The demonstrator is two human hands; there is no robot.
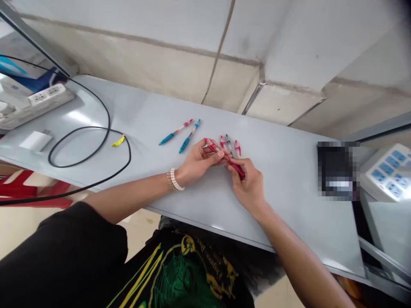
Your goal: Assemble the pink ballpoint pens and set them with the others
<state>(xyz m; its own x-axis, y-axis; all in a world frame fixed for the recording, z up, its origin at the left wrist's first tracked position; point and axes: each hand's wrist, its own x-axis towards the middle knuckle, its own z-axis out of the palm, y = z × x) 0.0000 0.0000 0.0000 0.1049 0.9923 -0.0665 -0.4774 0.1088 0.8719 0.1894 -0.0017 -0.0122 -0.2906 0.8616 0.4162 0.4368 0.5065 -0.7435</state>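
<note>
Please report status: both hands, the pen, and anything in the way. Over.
Left hand and right hand: both gripping red pen. Three pen tops close beyond the hands. Black cable off to the left, clear of them.

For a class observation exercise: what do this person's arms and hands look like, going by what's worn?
The left arm has a loose black short sleeve and, at the wrist, a chunky off-white bracelet beside a thinner bracelet. The right arm is bare where visible. The left hand and right hand are ungloved.
</note>
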